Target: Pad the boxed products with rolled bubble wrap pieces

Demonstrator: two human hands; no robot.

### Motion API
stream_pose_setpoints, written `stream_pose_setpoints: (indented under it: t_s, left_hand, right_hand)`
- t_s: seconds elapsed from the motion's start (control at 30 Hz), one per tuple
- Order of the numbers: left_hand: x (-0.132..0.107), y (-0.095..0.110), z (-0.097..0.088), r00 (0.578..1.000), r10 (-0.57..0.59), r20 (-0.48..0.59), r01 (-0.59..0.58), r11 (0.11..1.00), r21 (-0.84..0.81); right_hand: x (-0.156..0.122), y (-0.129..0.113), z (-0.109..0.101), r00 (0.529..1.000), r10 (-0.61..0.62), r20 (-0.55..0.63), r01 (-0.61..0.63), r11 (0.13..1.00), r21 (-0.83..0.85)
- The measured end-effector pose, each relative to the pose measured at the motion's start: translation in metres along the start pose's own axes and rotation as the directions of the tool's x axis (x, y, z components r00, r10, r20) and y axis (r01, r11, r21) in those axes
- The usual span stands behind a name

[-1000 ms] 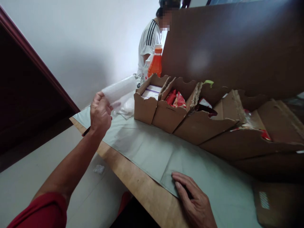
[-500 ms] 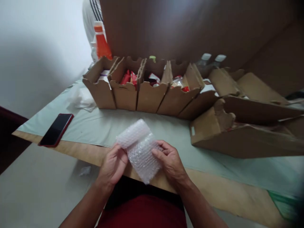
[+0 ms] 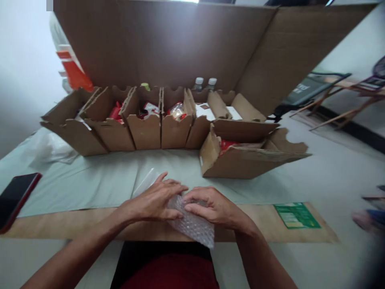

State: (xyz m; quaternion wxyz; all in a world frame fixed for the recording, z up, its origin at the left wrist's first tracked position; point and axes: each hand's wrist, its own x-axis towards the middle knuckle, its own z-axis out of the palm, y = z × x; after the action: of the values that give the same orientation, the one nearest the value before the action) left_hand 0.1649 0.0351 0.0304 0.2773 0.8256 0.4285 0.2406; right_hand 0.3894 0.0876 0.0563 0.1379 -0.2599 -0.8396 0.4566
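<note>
A sheet of clear bubble wrap lies at the table's front edge, its near corner hanging over the edge. My right hand is closed on its upper part, with thumb and fingers pinching it. My left hand rests on the wrap from the left, palm down. Its fingers are stretched and spread, with the thumb apart from them. Beyond the left hand a smooth, clear plastic flap sticks out; its link to the wrap is hidden.
Several cardboard bins with packets stand in a row behind my hands. Another long bin lies to the right. A phone is at the left edge, crumpled clear plastic behind it. A green packet lies front right.
The view has swung to the right. My left hand has gone from holding the wrap's left edge to lying over it with spread fingers. The wrap has turned and sits lower.
</note>
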Motion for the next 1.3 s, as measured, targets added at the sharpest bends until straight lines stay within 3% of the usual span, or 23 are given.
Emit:
stream_pose_setpoints:
  t_s: [0.07,0.17,0.3,0.37,0.47,0.57,0.63,0.7,0.77,0.83,0.9,0.97,1.07,1.17,1.3]
  left_hand:
    - [0.003,-0.016,0.0,0.992,-0.073,0.107,0.062,0.992,0.107]
    - [-0.013,-0.036,-0.009,0.974,-0.199,0.11,0.166,0.952,0.257]
    - [-0.039,-0.042,-0.033,0.916,-0.378,0.132,0.357,0.921,0.159]
    - [-0.041,-0.038,-0.042,0.886,-0.434,0.162,0.422,0.901,0.104]
    - [-0.035,-0.037,-0.049,0.875,-0.46,0.149,0.45,0.888,0.097]
    - [-0.031,-0.044,-0.048,0.873,-0.486,0.037,0.46,0.847,0.268]
    - [-0.032,-0.047,-0.043,0.882,-0.46,-0.103,0.457,0.779,0.43]
    - [-0.034,-0.045,-0.034,0.906,-0.346,-0.242,0.423,0.733,0.533]
    - [-0.032,-0.035,-0.016,0.924,-0.183,-0.336,0.353,0.746,0.565]
    - [-0.026,-0.02,0.009,0.929,-0.039,-0.369,0.254,0.791,0.557]
    - [-0.019,-0.009,0.038,0.948,0.051,-0.314,0.134,0.832,0.539]
    - [-0.016,-0.006,0.062,0.973,0.079,-0.216,0.048,0.85,0.525]
    - [-0.023,-0.015,0.081,0.993,0.045,-0.111,0.026,0.821,0.57]
    - [-0.036,-0.028,0.08,0.997,0.054,-0.049,-0.007,0.743,0.669]
    - [-0.041,-0.032,0.075,0.994,0.11,-0.019,-0.061,0.677,0.734]
  right_hand:
    - [-0.021,0.003,-0.013,0.996,0.011,-0.086,-0.018,0.997,-0.073]
    - [-0.056,0.019,-0.034,0.975,0.101,-0.197,-0.122,0.988,-0.097]
    - [-0.094,0.045,-0.051,0.926,0.237,-0.293,-0.26,0.965,-0.043]
    - [-0.104,0.054,-0.055,0.908,0.273,-0.317,-0.301,0.953,-0.043]
    - [-0.107,0.068,-0.061,0.894,0.302,-0.332,-0.351,0.931,-0.097]
    - [-0.105,0.088,-0.064,0.861,0.258,-0.437,-0.39,0.887,-0.246]
    - [-0.107,0.101,-0.065,0.795,0.131,-0.593,-0.422,0.821,-0.384]
    - [-0.11,0.107,-0.063,0.704,-0.021,-0.71,-0.454,0.756,-0.472]
    - [-0.109,0.104,-0.054,0.662,-0.106,-0.742,-0.452,0.733,-0.508]
    - [-0.097,0.092,-0.034,0.714,-0.15,-0.684,-0.375,0.743,-0.555]
    - [-0.074,0.075,-0.007,0.824,-0.187,-0.535,-0.215,0.769,-0.601]
    - [-0.049,0.062,0.022,0.92,-0.203,-0.335,-0.048,0.79,-0.611]
    - [-0.028,0.057,0.049,0.976,-0.182,-0.123,0.079,0.815,-0.574]
    - [-0.045,0.071,0.043,0.982,-0.159,-0.099,0.078,0.826,-0.558]
    - [-0.114,0.111,0.004,0.964,-0.111,-0.242,-0.07,0.771,-0.633]
